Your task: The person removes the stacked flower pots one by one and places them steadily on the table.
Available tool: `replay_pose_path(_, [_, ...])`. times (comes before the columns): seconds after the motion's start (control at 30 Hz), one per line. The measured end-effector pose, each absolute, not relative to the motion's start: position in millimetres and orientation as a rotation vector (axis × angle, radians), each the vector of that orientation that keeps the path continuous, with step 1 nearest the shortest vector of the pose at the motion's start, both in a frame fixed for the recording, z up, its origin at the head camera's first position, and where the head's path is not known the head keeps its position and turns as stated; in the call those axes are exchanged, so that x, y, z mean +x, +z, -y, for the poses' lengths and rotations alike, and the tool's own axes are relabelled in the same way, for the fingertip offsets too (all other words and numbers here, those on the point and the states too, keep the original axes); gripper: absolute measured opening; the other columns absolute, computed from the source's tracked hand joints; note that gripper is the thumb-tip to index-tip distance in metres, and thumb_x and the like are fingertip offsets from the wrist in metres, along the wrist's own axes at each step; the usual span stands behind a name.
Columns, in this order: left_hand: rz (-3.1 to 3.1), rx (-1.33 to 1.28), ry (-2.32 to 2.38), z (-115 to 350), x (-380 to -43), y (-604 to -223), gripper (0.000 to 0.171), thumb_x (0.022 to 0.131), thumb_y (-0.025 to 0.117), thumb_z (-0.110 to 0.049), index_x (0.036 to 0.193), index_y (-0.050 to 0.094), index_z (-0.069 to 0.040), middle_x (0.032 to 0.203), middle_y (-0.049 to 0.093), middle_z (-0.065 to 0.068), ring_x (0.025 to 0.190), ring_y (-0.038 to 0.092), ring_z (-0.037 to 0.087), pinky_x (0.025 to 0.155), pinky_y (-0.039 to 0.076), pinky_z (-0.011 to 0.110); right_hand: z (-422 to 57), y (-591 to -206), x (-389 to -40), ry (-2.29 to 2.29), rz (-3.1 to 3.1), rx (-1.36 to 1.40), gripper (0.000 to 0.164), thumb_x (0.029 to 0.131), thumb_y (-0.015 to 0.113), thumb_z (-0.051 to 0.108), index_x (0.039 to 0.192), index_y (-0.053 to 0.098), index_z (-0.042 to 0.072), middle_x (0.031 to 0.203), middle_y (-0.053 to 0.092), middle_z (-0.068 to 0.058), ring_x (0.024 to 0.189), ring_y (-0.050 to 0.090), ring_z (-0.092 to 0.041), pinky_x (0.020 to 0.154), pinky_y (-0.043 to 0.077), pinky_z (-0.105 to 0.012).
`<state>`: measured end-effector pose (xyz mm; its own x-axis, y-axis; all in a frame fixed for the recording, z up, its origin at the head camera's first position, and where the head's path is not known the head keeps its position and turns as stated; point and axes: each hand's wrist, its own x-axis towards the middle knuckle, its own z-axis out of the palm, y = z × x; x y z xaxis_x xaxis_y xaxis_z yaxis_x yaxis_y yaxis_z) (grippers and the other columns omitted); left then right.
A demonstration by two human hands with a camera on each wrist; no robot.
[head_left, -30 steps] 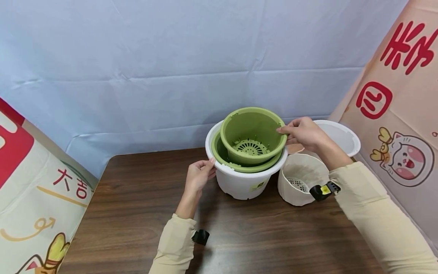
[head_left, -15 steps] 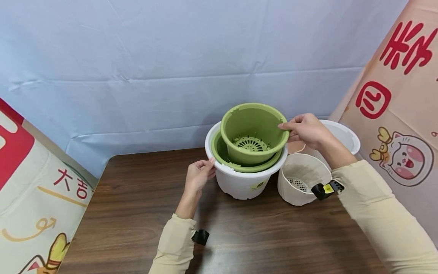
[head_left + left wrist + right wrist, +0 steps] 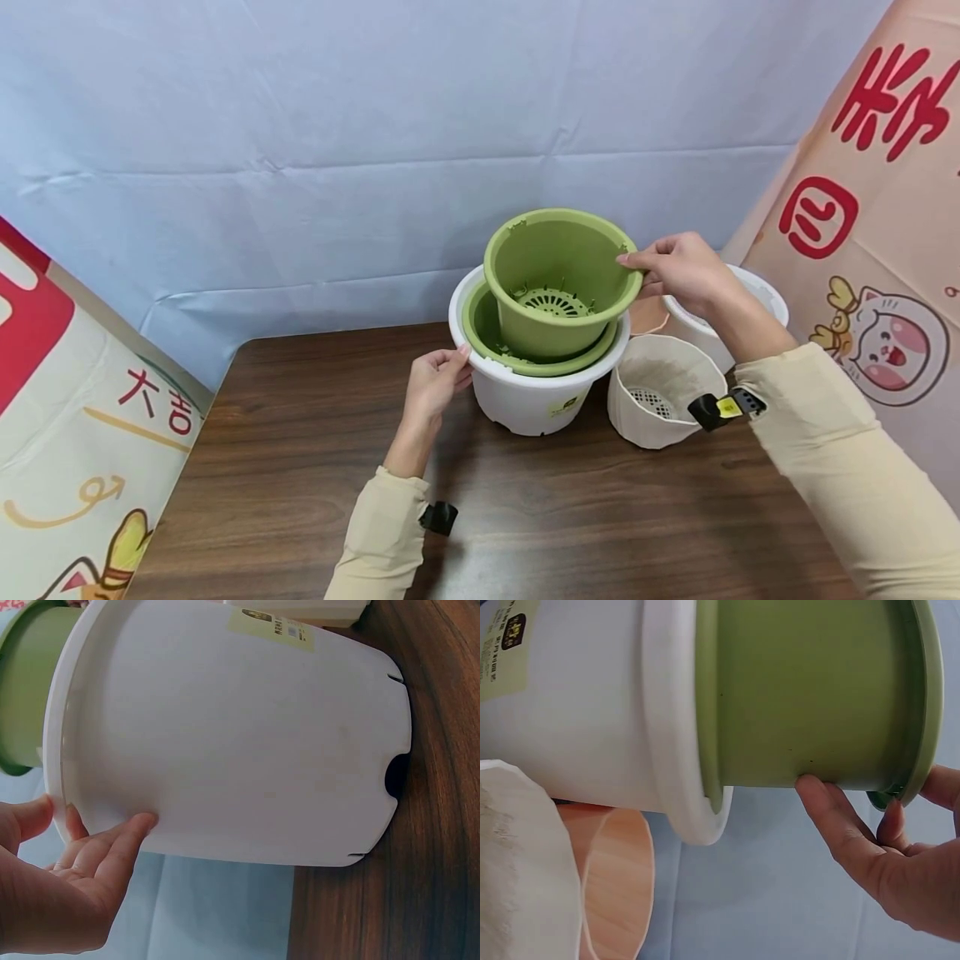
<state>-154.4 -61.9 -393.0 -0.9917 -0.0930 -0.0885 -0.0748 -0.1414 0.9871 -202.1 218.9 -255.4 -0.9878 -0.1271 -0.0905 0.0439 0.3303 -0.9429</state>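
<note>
A white flowerpot (image 3: 525, 404) with a yellow-green label stands upright on the table. Its left rim is pinched by my left hand (image 3: 435, 387), thumb on top and fingers against the outer wall (image 3: 225, 750). Nested inside it is a green flowerpot (image 3: 483, 321), of which mainly the rim and part of the inner wall show. A second green flowerpot (image 3: 558, 329), with a slotted bottom, is raised partway out of that one. My right hand (image 3: 678, 271) grips its right rim between thumb and fingers, and the fingertips touch its outer wall (image 3: 817, 697). Its lower end is hidden inside the nest.
Right of the nest stands a cream pot (image 3: 660, 392) with a perforated bottom. Behind it are a terracotta-coloured pot (image 3: 648, 315) and another white pot (image 3: 761, 300), partly covered by my right arm. A pale cloth (image 3: 337, 233) hangs behind the wooden table (image 3: 322, 467).
My right hand has risen and shifted slightly right, lifting the upper green flowerpot higher out of the nest. My left hand has stayed on the white flowerpot's rim.
</note>
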Motion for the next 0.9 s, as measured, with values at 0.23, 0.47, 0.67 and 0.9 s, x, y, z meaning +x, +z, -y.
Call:
replay_pose_path(0.23, [2.058,0.204,-2.353,60.2,-152.8,-391.2,0.026,0.092,0.056,-0.012,0.095,0.058,0.014,0.098,0.062,0.027,0.098,0.060,0.031,0.084,0.049,0.042,-222.1,-247.4,-199.8,-1.747,-2.470,-0.094,0.024,0.091,0.057,0.012,0.096,0.051,-0.011,0.069,0.064,-0.004,0.062,0.065,-0.013,0.067,0.055,-0.026])
replay_pose_path(0.47, [2.059,0.210,-2.354,59.2,-151.8,-390.6,0.026,0.092,0.057,-0.012,0.096,0.058,0.013,0.099,0.062,0.027,0.098,0.060,0.031,0.083,0.050,0.041,-224.5,-241.7,-197.2,-1.796,-2.454,-0.087,0.020,0.091,0.055,0.010,0.093,0.052,-0.010,0.068,0.064,-0.005,0.061,0.065,-0.013,0.065,0.055,-0.026])
replay_pose_path(0.67, [2.058,0.222,-2.356,59.5,-152.5,-389.7,0.026,0.092,0.057,-0.012,0.096,0.058,0.013,0.099,0.063,0.026,0.097,0.060,0.030,0.085,0.048,0.044,-225.7,-236.1,-194.9,-1.795,-2.474,-0.079,0.024,0.091,0.056,0.011,0.098,0.054,-0.012,0.069,0.064,-0.005,0.062,0.065,-0.013,0.066,0.055,-0.025])
replay_pose_path(0.9, [2.056,0.227,-2.358,59.5,-152.8,-388.3,0.025,0.092,0.056,-0.011,0.096,0.057,0.013,0.099,0.062,0.027,0.098,0.060,0.030,0.085,0.048,0.043,-228.2,-229.7,-192.5,-1.825,-2.494,-0.068,0.018,0.090,0.057,0.013,0.091,0.057,-0.005,0.068,0.064,-0.003,0.061,0.065,-0.011,0.064,0.055,-0.025])
